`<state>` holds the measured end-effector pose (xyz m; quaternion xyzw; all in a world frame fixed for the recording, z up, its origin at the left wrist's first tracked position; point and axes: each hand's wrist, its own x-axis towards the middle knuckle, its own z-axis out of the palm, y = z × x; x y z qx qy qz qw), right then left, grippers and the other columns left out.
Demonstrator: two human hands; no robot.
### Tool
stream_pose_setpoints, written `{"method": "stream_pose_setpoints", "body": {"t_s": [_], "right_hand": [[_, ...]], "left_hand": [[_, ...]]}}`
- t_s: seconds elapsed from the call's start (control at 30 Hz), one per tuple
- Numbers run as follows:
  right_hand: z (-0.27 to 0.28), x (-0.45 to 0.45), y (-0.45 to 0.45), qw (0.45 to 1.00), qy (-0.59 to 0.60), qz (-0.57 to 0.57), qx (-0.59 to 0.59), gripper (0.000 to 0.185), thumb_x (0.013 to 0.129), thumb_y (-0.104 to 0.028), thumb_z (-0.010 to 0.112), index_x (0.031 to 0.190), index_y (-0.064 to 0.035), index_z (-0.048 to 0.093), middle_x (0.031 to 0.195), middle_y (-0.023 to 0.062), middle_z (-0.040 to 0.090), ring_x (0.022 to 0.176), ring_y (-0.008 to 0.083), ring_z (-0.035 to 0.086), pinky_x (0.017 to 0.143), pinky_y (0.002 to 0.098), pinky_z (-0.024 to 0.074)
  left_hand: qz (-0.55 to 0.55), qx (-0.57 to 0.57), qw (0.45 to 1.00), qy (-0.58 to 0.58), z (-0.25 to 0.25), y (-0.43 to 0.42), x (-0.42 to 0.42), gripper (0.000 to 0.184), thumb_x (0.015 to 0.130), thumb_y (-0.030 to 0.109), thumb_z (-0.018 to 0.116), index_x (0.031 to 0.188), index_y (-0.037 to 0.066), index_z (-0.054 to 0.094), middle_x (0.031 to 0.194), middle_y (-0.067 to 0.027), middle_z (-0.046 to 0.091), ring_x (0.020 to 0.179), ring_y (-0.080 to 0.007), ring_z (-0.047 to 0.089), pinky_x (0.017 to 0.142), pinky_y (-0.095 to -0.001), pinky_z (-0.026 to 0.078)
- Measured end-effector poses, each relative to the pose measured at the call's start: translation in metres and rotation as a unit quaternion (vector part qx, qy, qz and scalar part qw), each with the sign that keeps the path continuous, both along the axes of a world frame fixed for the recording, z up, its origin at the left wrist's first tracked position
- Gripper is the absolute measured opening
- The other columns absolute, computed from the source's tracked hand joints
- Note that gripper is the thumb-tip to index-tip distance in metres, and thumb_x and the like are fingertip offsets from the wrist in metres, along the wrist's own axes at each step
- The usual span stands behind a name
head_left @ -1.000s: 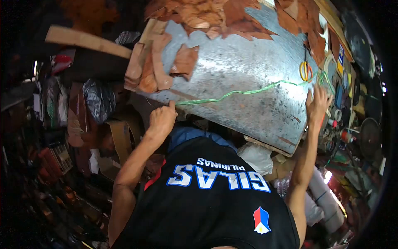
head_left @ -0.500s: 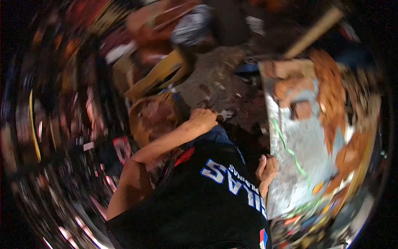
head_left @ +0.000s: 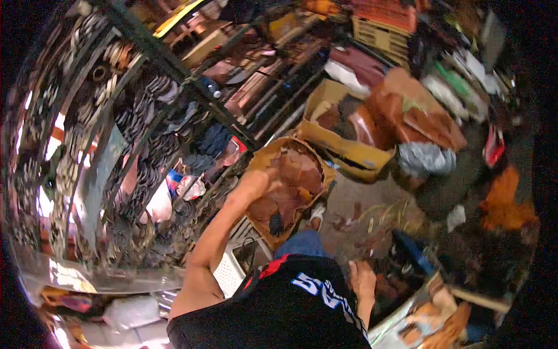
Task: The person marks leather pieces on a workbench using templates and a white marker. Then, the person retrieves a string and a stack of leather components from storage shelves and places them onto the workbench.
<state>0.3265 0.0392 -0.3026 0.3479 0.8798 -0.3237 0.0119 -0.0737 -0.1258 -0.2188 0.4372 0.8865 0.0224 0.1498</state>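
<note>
My left hand is over the near left part of an open cardboard box filled with brown leather pieces. Motion blurs its fingers, so whether it touches the leather is unclear. Beside my body on the right, my right hand hangs near the corner of the metal-topped table, its fingers apart and nothing visible in them. Brown leather scraps lie on that table, which is partly cut off at the bottom edge.
Shelves packed with stacked dark pieces stand on the left. A second cardboard box with brown material sits beyond the first, next to a silvery plastic bag. Littered floor shows ahead. A wooden bar juts out at the lower right.
My view and body have turned left from the table to the boxes and shelves. Both hands have left the table and the green strand, and my left hand now reaches over the leather-filled box.
</note>
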Motion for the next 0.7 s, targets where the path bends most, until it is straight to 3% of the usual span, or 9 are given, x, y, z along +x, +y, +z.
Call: {"method": "stream_pose_setpoints", "body": {"t_s": [0.1,0.13,0.27,0.33,0.4,0.47,0.6,0.67,0.7], "right_hand": [[-0.019,-0.032,0.036,0.997,-0.028,0.07,0.008,0.031,0.094,-0.031,0.053,0.091,-0.0031,0.066,0.09,0.024,0.063,0.082,0.0434,0.061,0.069,0.0501,0.0476],[-0.026,-0.051,0.051,0.996,-0.036,0.086,0.005,0.032,0.094,-0.032,0.054,0.088,-0.0025,0.065,0.09,0.024,0.063,0.083,0.0431,0.061,0.07,0.0497,0.0483],[-0.026,-0.129,0.107,0.986,-0.105,0.126,0.014,0.036,0.089,-0.035,0.058,0.085,0.0006,0.065,0.083,0.0238,0.065,0.08,0.0427,0.063,0.071,0.0496,0.0503],[-0.048,-0.168,0.138,0.984,-0.107,0.137,0.049,0.035,0.088,-0.034,0.059,0.085,0.0004,0.065,0.082,0.0236,0.065,0.08,0.043,0.063,0.07,0.0503,0.0501],[-0.072,-0.211,0.164,0.975,-0.132,0.163,0.074,0.033,0.087,-0.032,0.059,0.086,-0.0001,0.065,0.081,0.0235,0.065,0.08,0.0436,0.063,0.07,0.0513,0.0502],[-0.068,-0.266,0.18,0.969,-0.139,0.195,0.061,0.03,0.088,-0.03,0.058,0.089,-0.001,0.066,0.084,0.0238,0.065,0.08,0.0447,0.062,0.07,0.0519,0.0497],[-0.036,-0.385,0.171,0.957,-0.01,0.288,0.0,0.027,0.089,-0.024,0.056,0.099,-0.0006,0.065,0.091,0.0245,0.063,0.087,0.0454,0.06,0.073,0.0512,0.0476],[-0.02,-0.448,0.162,0.931,0.072,0.352,-0.069,0.025,0.091,-0.02,0.054,0.103,-0.0005,0.064,0.095,0.0252,0.063,0.092,0.0435,0.06,0.078,0.0486,0.0475],[-0.013,-0.484,0.159,0.905,0.136,0.384,-0.122,0.025,0.092,-0.019,0.053,0.105,-0.0006,0.064,0.097,0.0256,0.062,0.095,0.0424,0.06,0.08,0.0468,0.0477]], "left_hand": [[0.055,0.192,0.976,0.085,0.026,-0.014,-0.056,0.034,0.083,0.029,0.066,0.107,0.005,0.065,0.094,-0.0214,0.066,0.087,-0.0389,0.064,0.075,-0.0461,0.051],[0.117,0.203,0.969,0.075,0.044,-0.016,-0.073,0.033,0.084,0.028,0.066,0.106,0.004,0.066,0.095,-0.0206,0.066,0.089,-0.038,0.063,0.076,-0.0453,0.05],[0.131,0.293,0.927,0.194,0.097,-0.03,-0.161,0.025,0.087,0.021,0.064,0.101,0.001,0.068,0.097,-0.0181,0.068,0.092,-0.0362,0.063,0.081,-0.042,0.05],[0.151,0.328,0.912,0.195,0.12,-0.028,-0.197,0.023,0.09,0.02,0.061,0.101,0.002,0.068,0.094,-0.0179,0.068,0.088,-0.0333,0.066,0.077,-0.0367,0.052],[0.191,0.35,0.913,0.086,0.134,-0.015,-0.219,0.024,0.092,0.021,0.06,0.1,0.0,0.068,0.089,-0.0163,0.069,0.08,-0.026,0.068,0.071,-0.0325,0.051],[0.228,0.344,0.91,-0.044,0.128,0.009,-0.227,0.027,0.094,0.024,0.059,0.099,-0.001,0.067,0.087,-0.0112,0.07,0.078,-0.0144,0.065,0.069,-0.0296,0.05],[0.136,0.375,0.91,-0.115,0.047,0.055,-0.227,0.027,0.094,0.024,0.059,0.101,-0.002,0.066,0.089,-0.0103,0.07,0.079,-0.0146,0.064,0.073,-0.0306,0.051],[0.202,0.31,0.898,-0.236,0.024,0.08,-0.211,0.029,0.094,0.027,0.059,0.106,0.001,0.067,0.097,-0.0089,0.071,0.091,-0.0163,0.065,0.081,-0.0336,0.052],[0.181,0.332,0.904,-0.199,0.004,0.09,-0.204,0.029,0.094,0.027,0.059,0.107,0.002,0.066,0.098,-0.0082,0.071,0.09,-0.0163,0.066,0.081,-0.0336,0.052]]}}
